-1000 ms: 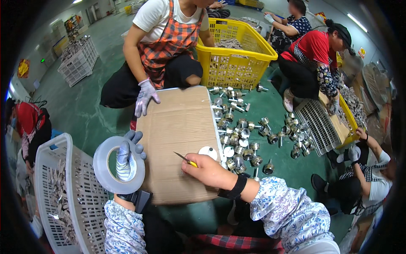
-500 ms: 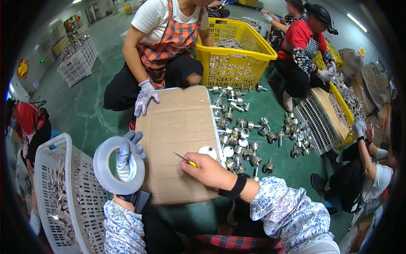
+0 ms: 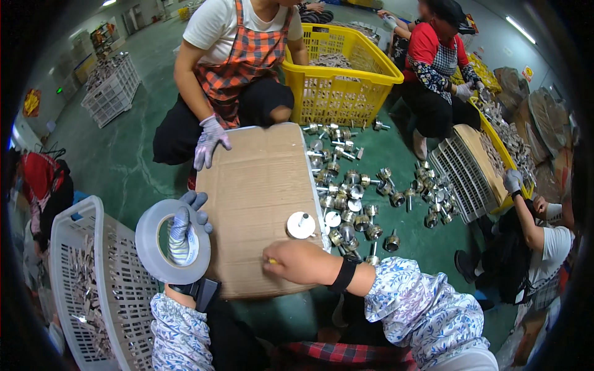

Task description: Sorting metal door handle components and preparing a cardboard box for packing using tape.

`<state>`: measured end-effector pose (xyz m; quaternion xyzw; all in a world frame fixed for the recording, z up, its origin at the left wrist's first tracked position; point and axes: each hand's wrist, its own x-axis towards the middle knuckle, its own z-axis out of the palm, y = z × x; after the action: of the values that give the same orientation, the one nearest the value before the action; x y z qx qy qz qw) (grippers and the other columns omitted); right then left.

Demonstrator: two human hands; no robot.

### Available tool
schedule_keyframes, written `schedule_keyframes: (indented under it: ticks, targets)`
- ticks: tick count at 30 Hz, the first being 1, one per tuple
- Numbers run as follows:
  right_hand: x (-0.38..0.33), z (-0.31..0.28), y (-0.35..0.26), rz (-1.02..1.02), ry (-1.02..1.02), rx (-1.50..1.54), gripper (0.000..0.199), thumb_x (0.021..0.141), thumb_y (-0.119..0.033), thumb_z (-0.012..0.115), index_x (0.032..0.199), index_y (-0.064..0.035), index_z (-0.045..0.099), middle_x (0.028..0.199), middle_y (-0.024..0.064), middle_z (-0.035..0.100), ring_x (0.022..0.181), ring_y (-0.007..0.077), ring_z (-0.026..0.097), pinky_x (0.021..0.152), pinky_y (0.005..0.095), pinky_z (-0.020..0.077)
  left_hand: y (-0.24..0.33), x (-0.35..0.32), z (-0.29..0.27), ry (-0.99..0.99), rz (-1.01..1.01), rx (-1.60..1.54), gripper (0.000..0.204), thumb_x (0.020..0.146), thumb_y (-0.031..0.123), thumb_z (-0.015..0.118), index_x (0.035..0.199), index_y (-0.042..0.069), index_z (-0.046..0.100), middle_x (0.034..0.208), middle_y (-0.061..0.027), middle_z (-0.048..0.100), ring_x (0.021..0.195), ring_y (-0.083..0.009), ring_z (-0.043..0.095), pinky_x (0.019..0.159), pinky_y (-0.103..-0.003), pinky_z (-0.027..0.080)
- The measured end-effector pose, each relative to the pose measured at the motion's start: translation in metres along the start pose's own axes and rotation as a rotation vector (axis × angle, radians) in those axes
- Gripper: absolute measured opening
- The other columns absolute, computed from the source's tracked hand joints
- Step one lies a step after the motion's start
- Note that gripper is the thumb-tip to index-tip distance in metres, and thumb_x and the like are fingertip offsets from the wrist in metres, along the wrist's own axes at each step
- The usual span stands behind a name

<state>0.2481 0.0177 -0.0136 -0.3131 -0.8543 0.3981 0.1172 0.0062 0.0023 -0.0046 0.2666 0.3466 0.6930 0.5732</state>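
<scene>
One wide roll of clear tape is at the left, grasped by the gloved left hand, whose thumb passes through the core. It should be fairly heavy, stiff and smooth-sided, hard to damage; core and rim together would give the surest hold. Right of it, over the cardboard sheet, the bare right hand is clenched on a small yellow-handled blade, only a fleck of yellow showing. That tool is likely light and rigid, best held by the handle. Just beyond the knuckles lies a white disc with a dark stub, probably light and slick, easiest pinched at its edge. Farther right, metal parts lie on the floor. Half a second earlier, the pointed blade stuck out past the fingers and the right hand partly covered the disc; now the point is out of sight and the disc uncovered.
</scene>
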Motion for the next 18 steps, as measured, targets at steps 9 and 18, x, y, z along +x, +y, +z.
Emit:
schedule_keyframes:
  ticks: [9, 18]
  targets:
    - [-0.011, 0.021, 0.016, -0.028, -0.503, -0.465, 0.020, 0.080, -0.009, 0.055, 0.098, -0.0076, 0.065, 0.090, 0.0140, 0.065, 0.086, 0.0350, 0.064, 0.071, 0.0436, 0.0518, -0.001, 0.001, -0.007, -0.033, -0.035, -0.060, 0.057, 0.091, 0.026, 0.063, 0.134, 0.000, 0.038, 0.122, -0.0140, 0.051, 0.082, -0.0120, 0.058, 0.067, -0.027, 0.053]
    - [-0.015, 0.017, 0.021, -0.078, -0.333, -0.451, 0.018, 0.079, -0.013, 0.056, 0.093, -0.0068, 0.066, 0.085, 0.0142, 0.065, 0.081, 0.0337, 0.065, 0.068, 0.0428, 0.0526, -0.009, 0.007, -0.012, -0.044, 0.009, 0.025, 0.065, 0.090, 0.032, 0.064, 0.138, 0.001, 0.034, 0.127, -0.0141, 0.050, 0.082, -0.0123, 0.056, 0.065, -0.025, 0.052]
